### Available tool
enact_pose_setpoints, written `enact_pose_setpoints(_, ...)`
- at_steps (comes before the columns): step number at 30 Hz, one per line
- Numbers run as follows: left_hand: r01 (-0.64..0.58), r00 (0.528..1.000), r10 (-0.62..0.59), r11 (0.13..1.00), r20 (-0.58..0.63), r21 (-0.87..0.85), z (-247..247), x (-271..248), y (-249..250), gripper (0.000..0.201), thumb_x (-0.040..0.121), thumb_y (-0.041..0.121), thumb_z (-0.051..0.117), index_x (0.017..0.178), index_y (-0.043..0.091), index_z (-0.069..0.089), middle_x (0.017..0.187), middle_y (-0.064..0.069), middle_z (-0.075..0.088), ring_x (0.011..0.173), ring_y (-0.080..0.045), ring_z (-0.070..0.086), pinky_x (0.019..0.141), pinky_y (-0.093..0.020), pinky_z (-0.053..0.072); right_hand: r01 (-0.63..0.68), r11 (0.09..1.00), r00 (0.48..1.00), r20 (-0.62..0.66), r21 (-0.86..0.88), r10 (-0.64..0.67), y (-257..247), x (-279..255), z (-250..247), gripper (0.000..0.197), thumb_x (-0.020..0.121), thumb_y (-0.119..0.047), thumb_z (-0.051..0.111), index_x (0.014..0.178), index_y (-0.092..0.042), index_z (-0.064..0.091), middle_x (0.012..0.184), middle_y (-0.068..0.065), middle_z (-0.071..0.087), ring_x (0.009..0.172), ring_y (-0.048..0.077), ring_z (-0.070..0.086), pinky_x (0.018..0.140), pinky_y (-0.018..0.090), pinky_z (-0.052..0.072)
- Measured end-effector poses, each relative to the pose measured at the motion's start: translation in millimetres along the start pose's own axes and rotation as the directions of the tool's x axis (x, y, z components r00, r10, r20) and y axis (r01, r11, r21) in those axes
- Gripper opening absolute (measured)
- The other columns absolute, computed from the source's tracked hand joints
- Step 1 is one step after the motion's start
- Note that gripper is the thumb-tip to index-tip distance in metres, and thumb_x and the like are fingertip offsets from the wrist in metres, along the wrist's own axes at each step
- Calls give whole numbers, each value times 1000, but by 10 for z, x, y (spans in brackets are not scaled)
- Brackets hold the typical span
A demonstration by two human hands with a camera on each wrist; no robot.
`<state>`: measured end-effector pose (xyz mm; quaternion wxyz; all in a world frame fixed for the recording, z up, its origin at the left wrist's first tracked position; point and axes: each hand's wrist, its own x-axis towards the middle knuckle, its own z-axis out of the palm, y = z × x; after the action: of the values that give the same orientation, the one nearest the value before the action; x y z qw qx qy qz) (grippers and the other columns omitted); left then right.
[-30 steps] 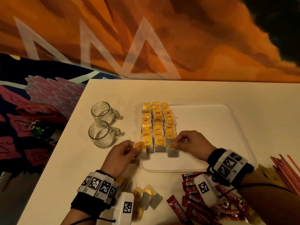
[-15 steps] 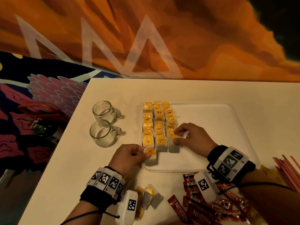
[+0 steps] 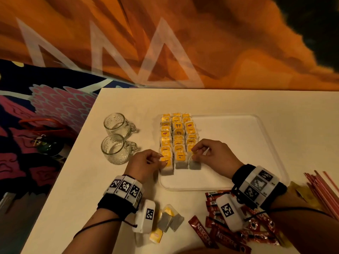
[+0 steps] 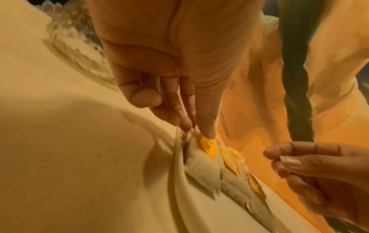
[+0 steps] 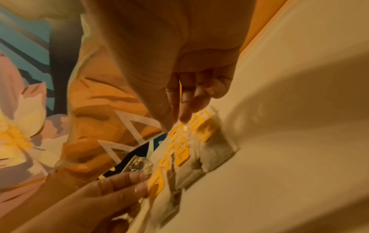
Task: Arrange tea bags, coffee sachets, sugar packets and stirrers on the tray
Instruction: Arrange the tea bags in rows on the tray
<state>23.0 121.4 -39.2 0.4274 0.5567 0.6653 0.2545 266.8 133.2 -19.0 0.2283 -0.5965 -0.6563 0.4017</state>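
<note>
**Both hands at the near row of tea bags**

From the head view, the left hand (image 3: 145,163) pinches the yellow-tagged paper tea bag (image 3: 166,165) at the near left corner of the white rectangular plastic tray (image 3: 238,129). The right hand (image 3: 214,154) pinches the near bag of the right column (image 3: 194,162). Three columns of tea bags fill the tray's left side. Two clear glass mugs (image 3: 117,136) stand left of it. Loose tea bags (image 3: 169,219), red coffee sachets (image 3: 227,233) and red stirrers (image 3: 322,189) lie nearer on the table; their counts I cannot tell.

From the left wrist, the fingertips (image 4: 206,130) press a yellow tag.

From the right wrist, the fingers (image 5: 184,116) touch the blurred bags.
</note>
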Motion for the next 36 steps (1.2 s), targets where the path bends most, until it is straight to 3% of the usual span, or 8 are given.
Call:
enact_pose_setpoints(6,-24,996,27,999,-81,34,-349,-344,24,18,81,21,73,98,20,68,77,2,68,69,-17,64,54,-25,49,82,995,981,173,56,-91,-242,-210,180,14,80,-21,76,93,-22,70,80,-7,65,61,-6,52,62,12,39)
enact_pose_setpoints(9,14,994,-9,999,-105,46,-448,-636,-54,19,81,18,73,98,21,67,79,2,69,67,-16,63,50,-21,50,103,993,940,322,57,-116,-291,-311,350,18,78,-19,78,94,-21,70,82,-3,67,62,-3,54,67,17,45)
enact_pose_setpoints(15,73,991,-41,962,-127,263,-328,-1123,-437,22,83,16,68,104,25,67,107,1,59,87,-16,61,79,-25,48,163,941,882,471,-295,-5,-341,-574,666,42,67,-54,76,99,-30,66,85,-10,65,75,3,60,66,25,49)
enact_pose_setpoints(20,-11,998,32,944,-58,331,-187,-1397,-622,44,71,32,75,113,31,60,116,5,49,103,-13,52,89,-26,43,328,744,880,475,-582,-17,-395,-604,887,64,64,-76,66,106,-29,56,92,-9,57,90,16,57,67,31,40)
enact_pose_setpoints(24,125,991,-91,878,-94,462,-40,-1519,-641,58,62,60,76,108,36,53,106,10,46,97,-11,50,84,-35,49,354,733,878,476,-581,-47,-346,-647,1036,55,70,-67,68,103,-25,54,103,-2,58,96,21,57,69,32,39)
enact_pose_setpoints(30,139,989,-147,827,-30,545,111,-1556,-636,24,75,52,67,84,36,53,88,9,44,92,-16,51,73,-28,41,332,799,866,498,-501,-47,-371,-626,1036,31,74,-44,74,93,-27,58,98,-4,51,90,20,54,73,35,45)
enact_pose_setpoints(34,168,985,-148,939,-86,300,57,-1565,-630,20,81,37,67,75,29,50,78,7,54,72,-12,51,59,-23,35,355,822,857,507,-446,-94,-384,-611,1001,14,79,-34,68,90,-27,61,90,-7,54,85,17,54,70,31,44)
enact_pose_setpoints(36,190,973,-171,975,-156,112,-5,-1572,-647,19,82,26,69,81,28,50,80,3,62,70,-12,57,62,-26,46,317,866,866,490,-387,-98,-385,-601,935,13,79,-35,72,86,-28,64,88,-7,63,84,14,59,72,31,48)
